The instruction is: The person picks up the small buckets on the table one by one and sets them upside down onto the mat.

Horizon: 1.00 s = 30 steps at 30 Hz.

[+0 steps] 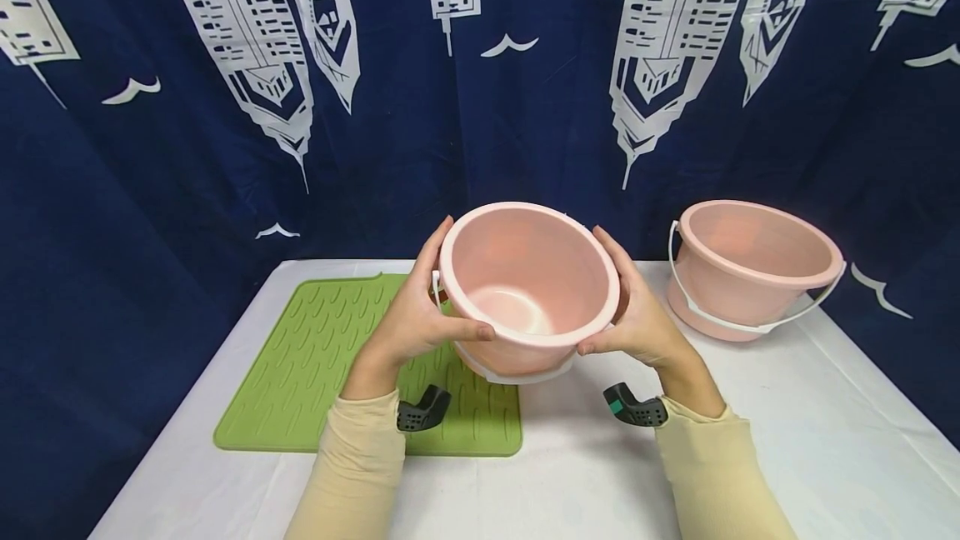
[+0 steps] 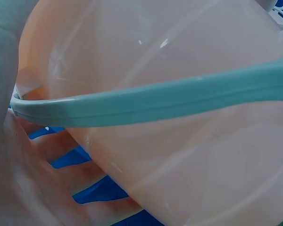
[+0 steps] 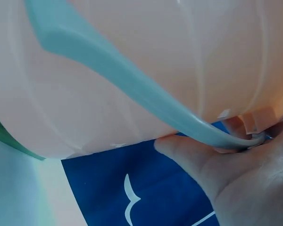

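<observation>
Both hands hold a pink bucket [image 1: 532, 273] up above the table, its mouth tilted toward the head camera. The left hand [image 1: 420, 315] grips its left side, thumb over the front of the rim and fingers behind. On the opposite side the right hand [image 1: 637, 315] grips it the same way. The bucket's inside shows nothing in it. Its pale handle [image 2: 155, 106] hangs down across the front wall, and in the right wrist view the handle [image 3: 132, 84] runs to a joint beside the palm. Fingertips behind the bucket are partly hidden.
A second pink bucket [image 1: 750, 273] with a white handle stands upright at the table's back right. A green ridged mat [image 1: 315, 373] lies on the left of the white table [image 1: 585, 490], partly beneath the held bucket. Behind hangs a dark blue curtain [image 1: 465, 140].
</observation>
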### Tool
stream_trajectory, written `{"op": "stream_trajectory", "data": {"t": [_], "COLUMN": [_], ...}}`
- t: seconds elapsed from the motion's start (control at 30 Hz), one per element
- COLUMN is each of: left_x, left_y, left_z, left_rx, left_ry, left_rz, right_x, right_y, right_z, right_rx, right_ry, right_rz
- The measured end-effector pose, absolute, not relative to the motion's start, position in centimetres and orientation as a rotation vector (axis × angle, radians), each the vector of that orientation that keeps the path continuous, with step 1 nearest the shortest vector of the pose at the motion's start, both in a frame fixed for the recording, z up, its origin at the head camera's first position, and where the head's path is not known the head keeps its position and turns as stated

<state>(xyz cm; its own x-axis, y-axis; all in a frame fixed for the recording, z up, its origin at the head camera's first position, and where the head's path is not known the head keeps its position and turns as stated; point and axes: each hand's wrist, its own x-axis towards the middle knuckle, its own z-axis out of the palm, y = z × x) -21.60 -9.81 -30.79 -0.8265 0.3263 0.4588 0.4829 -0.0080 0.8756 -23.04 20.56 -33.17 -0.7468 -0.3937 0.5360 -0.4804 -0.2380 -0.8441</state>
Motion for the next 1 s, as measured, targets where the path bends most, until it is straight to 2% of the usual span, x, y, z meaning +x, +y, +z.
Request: {"op": "stream_trajectory", "data": {"t": [0.6,1.0], "left_x": [-22.5,-24.8], "left_y": [-9.8,-10.9], "left_z": [-31.8,-36.0], "left_rx": [-0.884,-1.001], "left_ry": [-2.098,-2.075], "left_rz": [-2.029,-2.233], "right_x": [-23.3,-22.8], "right_y": [20.6,20.6], "right_z": [-33.5,-32.8], "right_rx": [1.002,0.927], "right_ry": [-1.534,-1.372], "right_rz": [2.338,2.460]}}
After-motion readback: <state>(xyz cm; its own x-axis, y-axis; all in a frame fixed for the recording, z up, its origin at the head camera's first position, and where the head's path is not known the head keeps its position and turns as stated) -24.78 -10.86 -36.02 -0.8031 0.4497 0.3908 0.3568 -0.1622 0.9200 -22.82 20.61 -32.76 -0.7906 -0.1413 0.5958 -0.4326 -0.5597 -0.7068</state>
